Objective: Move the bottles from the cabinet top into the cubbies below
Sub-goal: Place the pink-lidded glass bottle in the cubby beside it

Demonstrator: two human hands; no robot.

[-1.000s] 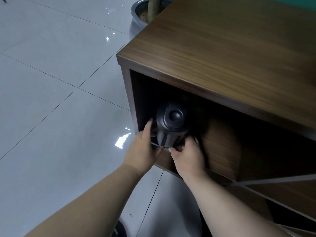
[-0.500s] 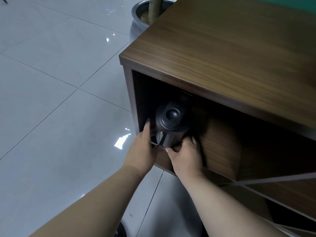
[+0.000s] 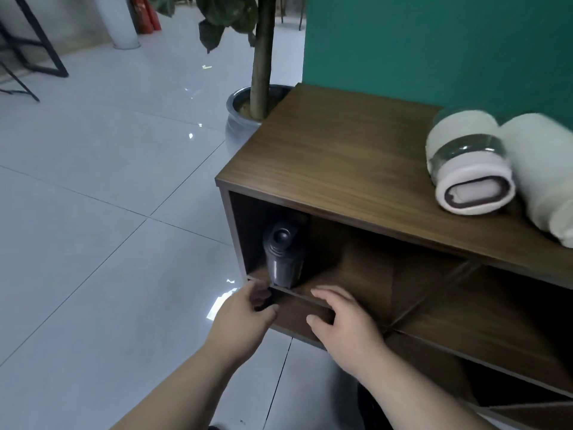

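A dark grey bottle (image 3: 283,259) stands upright in the top left cubby of the brown wooden cabinet (image 3: 341,156), close to the cubby's front edge. My left hand (image 3: 245,318) hovers just below and in front of the bottle, fingers loosely curled, holding nothing. My right hand (image 3: 344,324) is a little to the right, fingers apart and empty, in front of the shelf edge. On the cabinet top at the right lie a white bottle with a green band (image 3: 468,162) and a second white bottle (image 3: 545,175), both on their sides and blurred.
A potted plant in a grey pot (image 3: 245,110) stands on the floor behind the cabinet's left corner. A green wall (image 3: 434,41) rises behind the cabinet. More cubbies (image 3: 434,290) open to the right. Glossy white floor tiles (image 3: 93,212) spread to the left.
Both hands have let go of the dark bottle and drawn back out of the cubby. The view has lifted, showing the cabinet top and the white bottles.
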